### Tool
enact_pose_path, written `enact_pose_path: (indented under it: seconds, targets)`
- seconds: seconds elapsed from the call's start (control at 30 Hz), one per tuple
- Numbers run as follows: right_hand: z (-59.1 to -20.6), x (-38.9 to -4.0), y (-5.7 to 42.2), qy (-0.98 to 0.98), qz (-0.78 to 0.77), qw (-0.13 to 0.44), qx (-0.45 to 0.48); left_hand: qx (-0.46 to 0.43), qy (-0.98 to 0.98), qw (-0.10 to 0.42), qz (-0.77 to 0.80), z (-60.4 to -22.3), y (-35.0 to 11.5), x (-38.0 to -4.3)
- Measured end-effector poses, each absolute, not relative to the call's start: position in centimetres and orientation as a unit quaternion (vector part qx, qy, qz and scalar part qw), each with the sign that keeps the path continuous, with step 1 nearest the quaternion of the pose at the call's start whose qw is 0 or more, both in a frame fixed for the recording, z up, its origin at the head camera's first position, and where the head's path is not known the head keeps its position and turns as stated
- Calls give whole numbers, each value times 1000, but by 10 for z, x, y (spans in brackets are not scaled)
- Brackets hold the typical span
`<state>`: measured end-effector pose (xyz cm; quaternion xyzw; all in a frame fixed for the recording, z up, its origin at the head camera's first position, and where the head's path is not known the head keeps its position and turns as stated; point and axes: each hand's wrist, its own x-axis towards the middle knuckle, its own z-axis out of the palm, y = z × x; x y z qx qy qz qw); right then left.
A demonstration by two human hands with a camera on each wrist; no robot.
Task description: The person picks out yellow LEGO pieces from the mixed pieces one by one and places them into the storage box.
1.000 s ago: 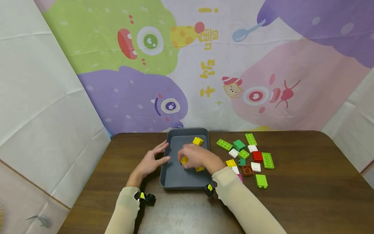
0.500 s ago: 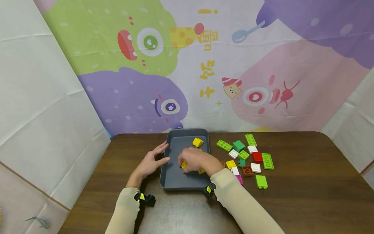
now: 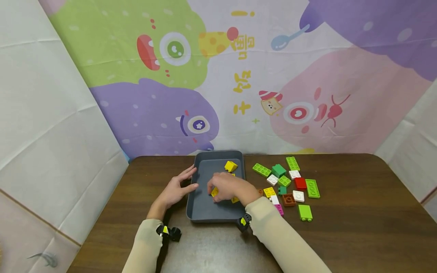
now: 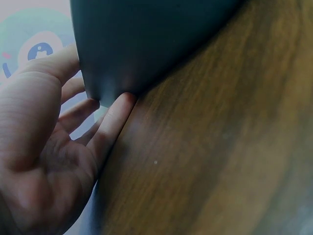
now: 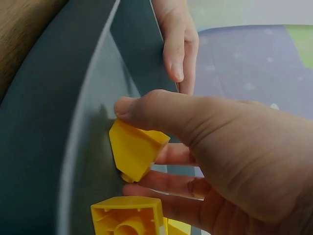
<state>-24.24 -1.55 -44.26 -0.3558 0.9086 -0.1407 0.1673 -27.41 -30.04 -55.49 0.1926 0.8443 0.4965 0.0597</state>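
My right hand [image 3: 228, 185] reaches into a dark grey tray [image 3: 206, 208] and pinches a yellow sloped toy brick [image 5: 136, 152] between thumb and fingers, low over the tray floor. Another yellow brick [image 5: 128, 215], its hollow underside showing, sits right below those fingers in the right wrist view. A yellow brick [image 3: 230, 166] lies near the tray's back right corner, and more yellow shows partly hidden behind the right hand. My left hand [image 3: 174, 190] rests against the tray's left wall, fingers extended along its outside and thumb at the rim.
Right of the tray, loose bricks are scattered on the wooden table [image 3: 358, 227]: a light green plate [image 3: 262, 169], a dark green brick [image 3: 278, 170], a red brick [image 3: 300, 184], a brown brick [image 3: 288, 200] and several others. A cartoon-printed cloth [image 3: 222, 94] hangs behind.
Over the last second my right hand has shifted slightly toward me inside the tray with the yellow brick, then stayed nearly still. The left hand keeps its place.
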Motion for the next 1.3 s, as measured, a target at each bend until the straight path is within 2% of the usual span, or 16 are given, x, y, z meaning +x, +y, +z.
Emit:
enact_pose_path:
  seconds: [0.73,1.3]
  targets:
    - [-430,-239,-17,908,-131,187,-352,184,841,70,504,-566,-304,-285]
    - [-405,-248,-15,904,-144,167,-366,194,841,69,500,-559,-303,-279]
